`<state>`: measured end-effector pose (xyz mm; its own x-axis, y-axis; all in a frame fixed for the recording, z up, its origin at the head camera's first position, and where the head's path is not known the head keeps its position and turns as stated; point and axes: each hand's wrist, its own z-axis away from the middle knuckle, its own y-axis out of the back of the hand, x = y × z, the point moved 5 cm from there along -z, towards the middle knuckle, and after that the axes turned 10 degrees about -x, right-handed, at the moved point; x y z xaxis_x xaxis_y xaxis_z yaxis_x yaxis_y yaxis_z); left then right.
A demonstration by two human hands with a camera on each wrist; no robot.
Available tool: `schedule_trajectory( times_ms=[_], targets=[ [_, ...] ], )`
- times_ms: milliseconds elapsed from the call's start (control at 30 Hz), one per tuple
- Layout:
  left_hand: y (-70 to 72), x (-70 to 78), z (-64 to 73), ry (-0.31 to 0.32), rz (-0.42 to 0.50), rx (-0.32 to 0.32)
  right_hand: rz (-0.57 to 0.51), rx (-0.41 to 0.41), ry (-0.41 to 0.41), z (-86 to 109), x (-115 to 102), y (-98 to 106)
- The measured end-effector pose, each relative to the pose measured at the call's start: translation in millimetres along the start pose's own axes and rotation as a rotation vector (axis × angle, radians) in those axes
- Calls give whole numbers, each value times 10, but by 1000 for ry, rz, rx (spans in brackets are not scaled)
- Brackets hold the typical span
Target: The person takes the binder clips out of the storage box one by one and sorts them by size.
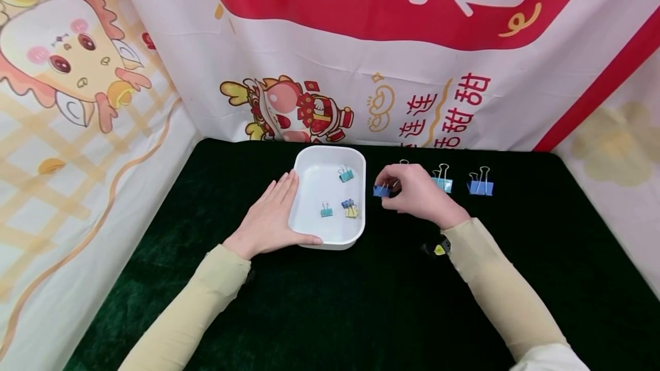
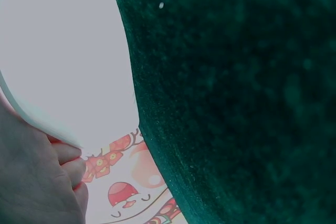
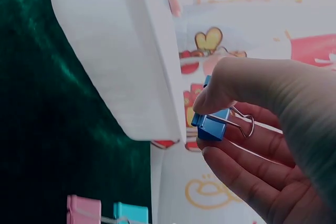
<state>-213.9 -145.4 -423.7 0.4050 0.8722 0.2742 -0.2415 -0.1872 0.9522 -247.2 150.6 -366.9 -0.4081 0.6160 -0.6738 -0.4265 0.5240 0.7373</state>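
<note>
A blue binder clip [image 1: 381,191] is pinched between the thumb and fingers of my right hand [image 1: 420,192], just right of the white plastic tray [image 1: 330,240]. In the right wrist view the blue clip's wire handles point toward the palm. My left hand [image 1: 270,216] rests against the tray's left side, fingers straight and the thumb along the near rim. Inside the tray lie a teal clip [image 1: 346,175] at the back, a smaller teal clip [image 1: 326,212] nearer, and a yellow clip [image 1: 352,212] touching a small blue clip [image 1: 346,204].
Right of the tray, a light-blue binder clip [image 1: 445,185] and a larger blue one [image 1: 481,188] stand on the dark green cloth [image 1: 340,314]. A pink clip [image 3: 84,212] shows in the right wrist view; my hand hides it in the head view. Printed curtains border the back and sides.
</note>
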Motion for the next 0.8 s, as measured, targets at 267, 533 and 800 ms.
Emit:
schedule_trajectory(
  times_ms=[267,533,800],
  targets=[
    [-2,8,-3,0,-11,2,-40,23,-21,196,185,142],
    [-1,8,7,8,-13,-8,66,112,-75,384,402,313],
    [8,17,12,0,-7,-1,12,168,-134,608,646,425]
  ],
)
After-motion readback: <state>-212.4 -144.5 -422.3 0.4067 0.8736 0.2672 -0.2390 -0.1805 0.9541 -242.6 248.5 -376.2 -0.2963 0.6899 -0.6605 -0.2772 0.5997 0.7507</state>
